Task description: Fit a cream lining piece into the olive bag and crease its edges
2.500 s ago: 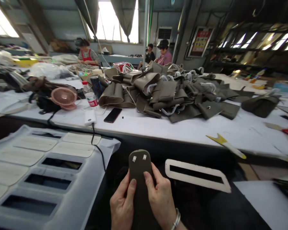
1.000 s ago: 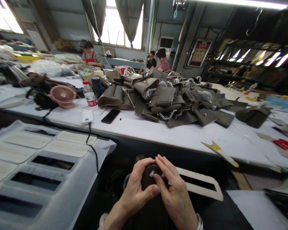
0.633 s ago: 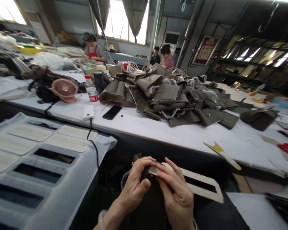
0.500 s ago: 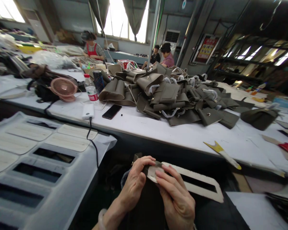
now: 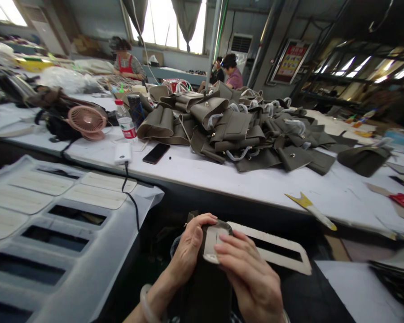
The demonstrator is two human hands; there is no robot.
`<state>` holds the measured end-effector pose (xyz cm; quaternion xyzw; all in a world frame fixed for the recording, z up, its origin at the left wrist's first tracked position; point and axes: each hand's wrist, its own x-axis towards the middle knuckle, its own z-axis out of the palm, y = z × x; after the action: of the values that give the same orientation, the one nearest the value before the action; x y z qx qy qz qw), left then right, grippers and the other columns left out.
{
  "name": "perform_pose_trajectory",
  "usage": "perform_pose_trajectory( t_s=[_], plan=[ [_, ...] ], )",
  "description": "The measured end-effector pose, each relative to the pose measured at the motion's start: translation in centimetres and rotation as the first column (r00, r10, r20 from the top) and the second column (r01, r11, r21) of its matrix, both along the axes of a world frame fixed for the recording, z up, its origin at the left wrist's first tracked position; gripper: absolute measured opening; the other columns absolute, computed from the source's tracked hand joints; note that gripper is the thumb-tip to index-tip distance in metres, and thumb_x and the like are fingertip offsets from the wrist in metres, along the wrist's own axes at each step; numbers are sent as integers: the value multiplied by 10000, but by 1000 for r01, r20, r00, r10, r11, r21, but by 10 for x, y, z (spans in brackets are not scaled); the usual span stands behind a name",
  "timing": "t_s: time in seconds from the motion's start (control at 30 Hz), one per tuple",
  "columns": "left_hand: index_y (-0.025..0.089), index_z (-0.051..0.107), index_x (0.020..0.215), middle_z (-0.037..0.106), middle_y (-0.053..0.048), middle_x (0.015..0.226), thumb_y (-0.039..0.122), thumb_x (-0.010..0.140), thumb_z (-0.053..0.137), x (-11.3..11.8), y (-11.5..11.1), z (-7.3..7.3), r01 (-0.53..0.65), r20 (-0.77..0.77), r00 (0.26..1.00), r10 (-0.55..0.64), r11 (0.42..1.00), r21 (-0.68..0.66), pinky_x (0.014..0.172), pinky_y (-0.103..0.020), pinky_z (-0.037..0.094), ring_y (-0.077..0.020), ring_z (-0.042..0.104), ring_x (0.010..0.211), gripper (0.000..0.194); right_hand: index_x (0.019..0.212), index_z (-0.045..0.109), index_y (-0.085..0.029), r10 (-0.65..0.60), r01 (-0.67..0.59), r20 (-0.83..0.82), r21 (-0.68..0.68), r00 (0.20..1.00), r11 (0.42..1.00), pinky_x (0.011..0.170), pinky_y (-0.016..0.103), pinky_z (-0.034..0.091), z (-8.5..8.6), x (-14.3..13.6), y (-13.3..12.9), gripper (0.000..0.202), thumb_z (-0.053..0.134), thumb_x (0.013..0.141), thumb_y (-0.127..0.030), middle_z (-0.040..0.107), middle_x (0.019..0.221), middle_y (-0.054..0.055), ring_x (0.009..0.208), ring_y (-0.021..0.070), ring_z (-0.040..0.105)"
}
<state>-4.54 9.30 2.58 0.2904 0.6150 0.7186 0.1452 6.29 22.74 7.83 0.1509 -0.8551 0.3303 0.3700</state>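
Low in front of me, my left hand is closed round the left edge of a dark olive leather bag piece, fingers over its upper edge. A pale rounded panel lies on the piece's end, with a dark rim curving round its top. My right hand grips the piece's right side, its fingertips pressing on the pale panel; its thumb is hidden. Just behind that hand lies a pale oblong board with a long slot, partly covered by the fingers.
Similar leather bag pieces are heaped on the white table, beside a phone, white power bank, bottle and pink fan. A yellow-ended scraper lies nearer. Left is a slotted grey stand with pale panels. Several people sit behind.
My right hand has slid right and down, its fingers flatter, showing more of the pale panel. My left hand still holds the leather, and the view has tipped slightly down.
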Motion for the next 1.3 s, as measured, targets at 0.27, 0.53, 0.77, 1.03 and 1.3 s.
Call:
perform_pose_trajectory(
  t_s=[0.27,0.53,0.77,1.03,1.3],
  plan=[
    [282,446,1375,504,-84,1389,650,949,235,5,-6,8,62,-57,996,-68,991,-115,1125,-478,283,-305,453,1282,600,931,708,-254,25,82,191,-534,981,842,1060,478,476,-13,-39,-3,182,596,890,-117,739,1045,28,1212,246,589],
    [305,395,1372,482,-65,1373,482,944,493,5,-5,16,30,-205,977,-65,985,-171,1082,-431,340,-269,458,1264,474,898,729,-241,-29,156,224,-572,974,806,1006,428,524,-13,-43,-10,164,597,885,-144,742,1024,39,1184,249,608],
    [301,424,1341,500,-52,1350,396,971,480,6,-5,16,-4,-186,982,-31,983,-186,1085,-408,336,-239,467,1252,386,888,735,-234,-59,185,231,-574,971,798,1003,426,525,-16,-44,-13,155,605,876,-151,741,1027,43,1149,245,630],
    [270,467,1296,509,-69,1344,414,984,436,5,-11,12,-72,-86,995,51,963,-260,1092,-426,331,-249,475,1251,345,906,711,-198,8,183,232,-790,973,585,953,413,551,-22,-54,-15,89,683,825,-223,683,1180,96,1075,246,658],
    [273,451,1281,531,-51,1322,460,972,453,-2,-27,7,-100,84,989,125,962,-255,1049,-381,371,-231,534,1187,361,1018,653,-190,-162,404,400,-649,902,644,664,253,535,-37,-32,-32,217,679,833,-301,653,897,46,773,161,612]
  ],
)
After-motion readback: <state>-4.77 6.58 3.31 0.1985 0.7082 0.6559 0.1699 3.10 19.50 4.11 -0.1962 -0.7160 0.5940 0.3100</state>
